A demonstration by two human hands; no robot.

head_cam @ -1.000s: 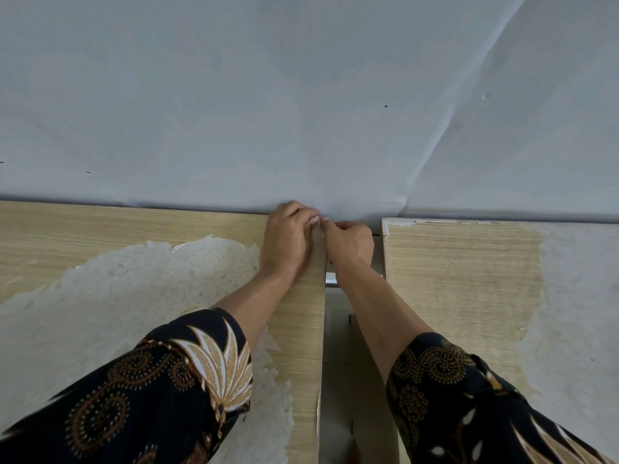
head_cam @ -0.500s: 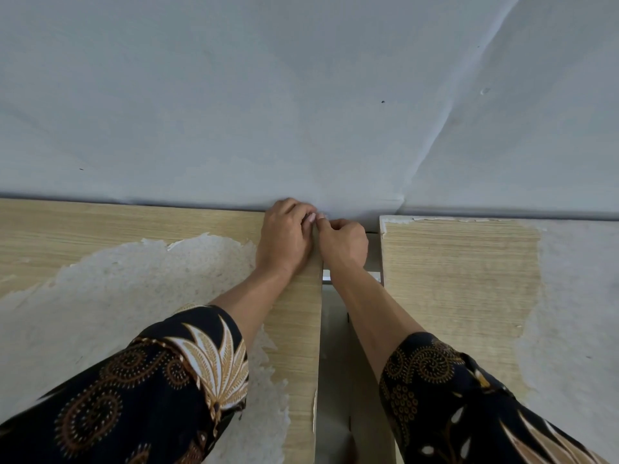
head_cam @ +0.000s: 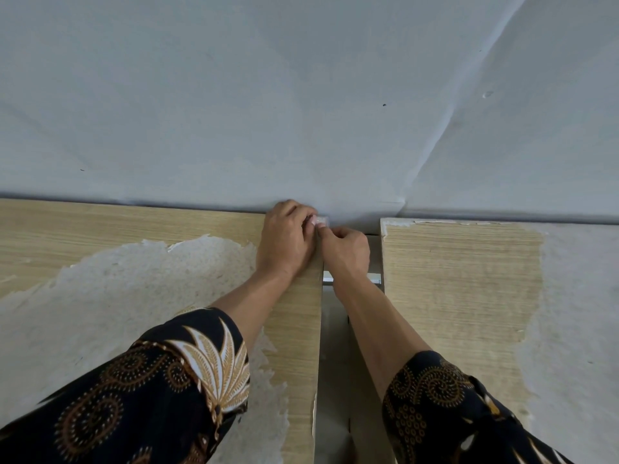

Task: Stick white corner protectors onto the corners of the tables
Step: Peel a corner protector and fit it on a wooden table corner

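Two wood-grain tables stand against a pale wall, the left table (head_cam: 294, 329) and the right table (head_cam: 462, 283), with a narrow gap between them. At the far right corner of the left table my left hand (head_cam: 284, 239) and my right hand (head_cam: 345, 252) meet. A small whitish corner protector (head_cam: 322, 222) shows between their fingertips, right on that corner against the wall. My left hand lies on the tabletop, and my right hand reaches up from the gap. Most of the protector is hidden by the fingers.
Torn white paper residue (head_cam: 117, 313) covers much of the left tabletop and the right part of the right table (head_cam: 579, 329). A metal bracket (head_cam: 375, 279) crosses the gap behind my right wrist. The wall (head_cam: 301, 112) runs directly behind both tables.
Both hands stayed at the corner and pressed closer together. A bit of the white protector now shows at the fingertips.
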